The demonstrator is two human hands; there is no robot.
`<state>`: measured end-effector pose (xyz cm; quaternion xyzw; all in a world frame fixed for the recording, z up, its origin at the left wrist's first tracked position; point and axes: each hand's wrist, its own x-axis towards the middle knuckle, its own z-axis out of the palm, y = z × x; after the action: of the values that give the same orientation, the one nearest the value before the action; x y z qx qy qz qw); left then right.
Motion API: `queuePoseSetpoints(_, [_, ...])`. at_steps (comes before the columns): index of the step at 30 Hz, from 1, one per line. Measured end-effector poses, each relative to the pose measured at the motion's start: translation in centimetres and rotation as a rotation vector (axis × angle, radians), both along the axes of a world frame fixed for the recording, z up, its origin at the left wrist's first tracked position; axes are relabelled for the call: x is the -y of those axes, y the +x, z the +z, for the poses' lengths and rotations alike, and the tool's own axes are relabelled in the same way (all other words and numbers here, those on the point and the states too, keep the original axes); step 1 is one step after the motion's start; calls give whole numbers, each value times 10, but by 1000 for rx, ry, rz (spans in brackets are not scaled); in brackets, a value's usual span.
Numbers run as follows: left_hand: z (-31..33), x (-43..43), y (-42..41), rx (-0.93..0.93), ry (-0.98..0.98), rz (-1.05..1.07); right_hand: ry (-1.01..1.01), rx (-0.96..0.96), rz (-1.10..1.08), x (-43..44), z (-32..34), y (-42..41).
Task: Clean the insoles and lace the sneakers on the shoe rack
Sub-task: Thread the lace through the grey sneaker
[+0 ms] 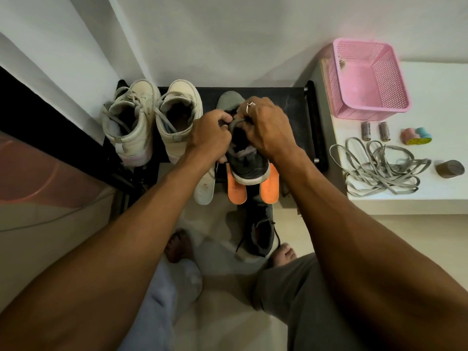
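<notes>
Here, left hand (210, 134) and right hand (266, 127) fingers grip the dark sneaker (248, 165) overhanging the shoe rack (286, 97) edge.

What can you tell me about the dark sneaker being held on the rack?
The dark grey sneaker has a knit-looking upper, a paler lining round its collar and a whitish sole edge. It stands upright on the black shoe rack, heel toward the camera, with two orange insoles sticking out from beneath the heel. The left hand and right hand both hold it around the tongue, hiding the lacing area.
</notes>
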<state>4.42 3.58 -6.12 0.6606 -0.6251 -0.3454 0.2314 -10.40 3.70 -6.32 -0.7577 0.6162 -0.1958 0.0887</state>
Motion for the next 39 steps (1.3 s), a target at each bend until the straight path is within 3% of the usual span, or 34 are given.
queuePoseSetpoints(5, [1, 0, -2, 54, 62, -98, -25, 92, -94, 1, 3, 5])
queuePoseSetpoints(17, [-6, 0, -15, 411, -260, -182, -51, 39, -133, 7, 1, -4])
queuePoseSetpoints(20, [-7, 3, -12, 371, -362, -188, -1, 115, -118, 7, 0, -9])
queuePoseSetpoints(27, [-10, 8, -9, 304, -334, -88, 344, 372, 68, 3, 7, -17])
queuePoseSetpoints(33, [-14, 9, -15, 314, -322, -85, 222, 261, -107, 8, -5, -22])
queuePoseSetpoints(39, [-10, 13, -10, 353, -333, -56, 121, 252, -117, 8, -6, -12])
